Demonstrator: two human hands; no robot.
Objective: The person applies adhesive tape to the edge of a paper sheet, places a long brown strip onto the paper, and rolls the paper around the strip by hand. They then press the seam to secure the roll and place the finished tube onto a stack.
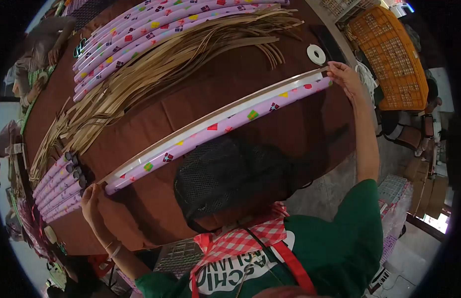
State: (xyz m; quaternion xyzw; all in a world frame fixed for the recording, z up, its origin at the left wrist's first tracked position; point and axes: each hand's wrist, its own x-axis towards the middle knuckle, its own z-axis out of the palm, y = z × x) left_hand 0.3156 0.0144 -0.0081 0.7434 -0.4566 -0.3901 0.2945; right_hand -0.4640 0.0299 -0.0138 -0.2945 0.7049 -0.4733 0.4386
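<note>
On brown tabletop (pixel 230 94): gripping pink patterned tube (pixel 215 130) at both ends, left hand (pixel 90 201) lower left, right hand (pixel 343 75) upper right, fingers curled on; probably needing even tension.

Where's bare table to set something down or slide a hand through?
Free: brown cloth between the tan strips and the long pink roll; also the band between that roll and the near table edge. Crowded: far side under stacked pink rolls, left edge by the short tubes.
</note>
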